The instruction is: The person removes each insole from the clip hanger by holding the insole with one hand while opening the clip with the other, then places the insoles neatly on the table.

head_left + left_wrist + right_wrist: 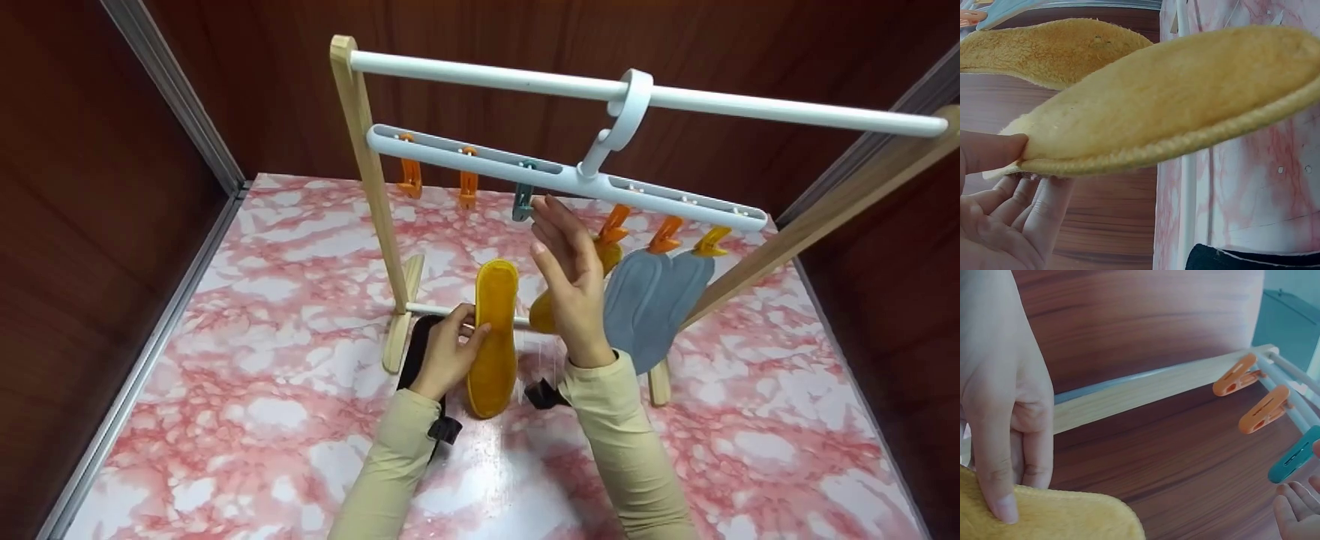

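My left hand (pixel 448 354) pinches a yellow fuzzy insole (pixel 495 337) by its side edge, thumb on the face and fingers behind. The insole stands nearly upright in the head view. My right hand (pixel 574 281) is raised beside a teal clothespin (pixel 523 196), with its fingers extended and fingertips right at the clip. In the right wrist view, the teal clothespin (pixel 1296 455) hangs just above the right fingers (pixel 1297 506). A second yellow insole (pixel 543 311) hangs from an orange clothespin (pixel 615 225), partly hidden behind my right hand.
A white clip hanger (pixel 487 161) hooks over the rack's white rod (pixel 487 73). Two orange clips (pixel 409 166) hang at its left. Grey-blue insoles (pixel 656 307) hang at its right from orange and yellow clips (pixel 711 241). A black insole-like piece (pixel 417 349) lies behind my left hand.
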A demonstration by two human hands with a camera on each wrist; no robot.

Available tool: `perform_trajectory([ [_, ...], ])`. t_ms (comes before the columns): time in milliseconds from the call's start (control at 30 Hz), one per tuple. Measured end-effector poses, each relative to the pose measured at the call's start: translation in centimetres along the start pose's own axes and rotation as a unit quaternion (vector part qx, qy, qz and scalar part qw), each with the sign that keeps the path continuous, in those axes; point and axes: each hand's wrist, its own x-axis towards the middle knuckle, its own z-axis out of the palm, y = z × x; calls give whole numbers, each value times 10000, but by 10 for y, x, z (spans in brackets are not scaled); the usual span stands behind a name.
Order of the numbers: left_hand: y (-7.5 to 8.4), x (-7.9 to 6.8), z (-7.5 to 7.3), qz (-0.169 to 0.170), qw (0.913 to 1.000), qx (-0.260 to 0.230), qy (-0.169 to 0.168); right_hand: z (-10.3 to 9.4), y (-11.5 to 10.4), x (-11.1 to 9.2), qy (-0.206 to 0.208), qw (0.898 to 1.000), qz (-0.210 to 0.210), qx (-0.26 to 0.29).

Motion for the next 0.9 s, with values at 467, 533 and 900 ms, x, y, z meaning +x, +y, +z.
perform_trajectory([
  [467,-5,-4,5,-567,9978,-30,-342,-5,-5,-11,170,9997,-22,-146],
  [533,-7,-5,7,-601,9974,-33,-390,-5,-4,-12,187,9997,-54,-158],
  [900,-15,-8,16,-494,9966,-5,-665,-10,-2,-16,285,9993,-69,-237],
])
